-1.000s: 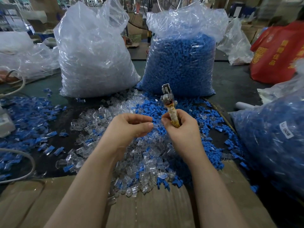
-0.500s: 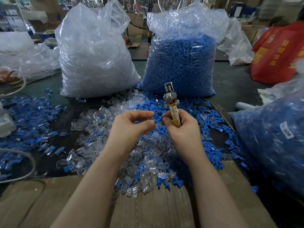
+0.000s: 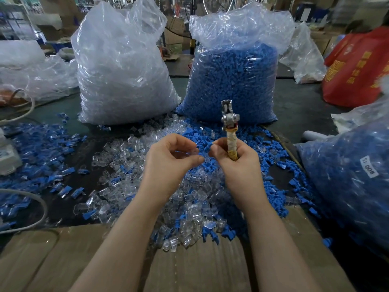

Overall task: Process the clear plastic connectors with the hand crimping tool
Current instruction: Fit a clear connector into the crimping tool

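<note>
My right hand (image 3: pixel 237 165) grips the tape-wrapped handle of the hand crimping tool (image 3: pixel 229 123), whose metal jaws point up and away. Its thumb and forefinger also pinch a small blue piece (image 3: pixel 207 149). My left hand (image 3: pixel 170 163) hovers just left of it with fingers curled, pinching a clear plastic connector (image 3: pixel 185 153) that is hard to make out. Both hands are above a heap of loose clear connectors (image 3: pixel 130 165) mixed with blue pieces (image 3: pixel 271 148).
A big bag of clear connectors (image 3: pixel 124 74) and a big bag of blue pieces (image 3: pixel 233 81) stand behind the heap. Another blue-filled bag (image 3: pixel 349 175) sits at right. Blue pieces (image 3: pixel 40 148) and cables (image 3: pixel 40 209) lie at left. Cardboard (image 3: pixel 200 266) covers the near edge.
The tool has tilted more upright. My left hand's fingers have opened slightly and moved nearer the right hand, where the blue piece now shows between the fingertips.
</note>
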`<state>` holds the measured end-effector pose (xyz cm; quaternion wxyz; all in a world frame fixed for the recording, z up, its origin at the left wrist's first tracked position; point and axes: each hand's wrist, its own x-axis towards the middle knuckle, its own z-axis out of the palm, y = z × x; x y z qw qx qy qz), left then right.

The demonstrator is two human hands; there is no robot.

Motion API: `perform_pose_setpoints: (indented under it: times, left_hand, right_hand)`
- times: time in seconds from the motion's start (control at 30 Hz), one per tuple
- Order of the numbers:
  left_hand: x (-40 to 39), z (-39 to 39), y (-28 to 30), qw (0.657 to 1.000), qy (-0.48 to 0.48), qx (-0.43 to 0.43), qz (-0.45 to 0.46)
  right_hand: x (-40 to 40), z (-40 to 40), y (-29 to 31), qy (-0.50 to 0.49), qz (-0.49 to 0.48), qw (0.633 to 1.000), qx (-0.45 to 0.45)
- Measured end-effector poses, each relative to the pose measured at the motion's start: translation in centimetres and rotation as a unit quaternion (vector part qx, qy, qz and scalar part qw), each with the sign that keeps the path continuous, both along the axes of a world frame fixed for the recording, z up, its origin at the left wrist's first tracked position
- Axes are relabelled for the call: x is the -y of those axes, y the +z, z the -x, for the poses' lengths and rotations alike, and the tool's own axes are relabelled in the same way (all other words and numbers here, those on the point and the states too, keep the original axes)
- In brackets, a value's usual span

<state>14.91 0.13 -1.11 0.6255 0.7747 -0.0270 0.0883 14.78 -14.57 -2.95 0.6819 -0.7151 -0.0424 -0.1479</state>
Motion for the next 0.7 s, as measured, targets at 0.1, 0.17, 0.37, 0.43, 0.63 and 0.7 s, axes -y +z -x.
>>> perform_pose_setpoints:
  times: [0.1, 0.17, 0.37, 0.43, 0.63, 0.7]
  left_hand:
    - [-0.01, 0.08, 0.04, 1.0, -0.012, 0.012, -0.01]
    - [-0.01, 0.08, 0.08, 1.0, -0.017, 0.016, -0.011]
    - [0.03, 0.13, 0.23, 0.999, -0.03, 0.008, 0.036]
    - [0.07, 0.15, 0.22, 0.999, -0.022, 0.015, 0.033]
    - [0.46, 0.32, 0.25, 0.997, 0.023, 0.072, -0.027]
    - [0.52, 0.38, 0.22, 0.995, 0.031, 0.084, -0.033]
  right_hand:
    - [-0.02, 0.11, 0.09, 0.015, -0.005, 1.0, 0.011]
    - [-0.07, 0.1, 0.12, 0.021, -0.006, 1.0, 0.019]
    - [-0.16, 0.1, 0.05, 0.024, -0.004, 0.999, 0.026]
    - [-0.26, 0.09, 0.08, 0.021, 0.006, 0.999, 0.028]
    - [-0.65, 0.12, 0.08, 0.014, 0.033, 0.999, 0.031]
    - [-0.74, 0.08, -0.02, 0.015, 0.042, 0.999, 0.031]
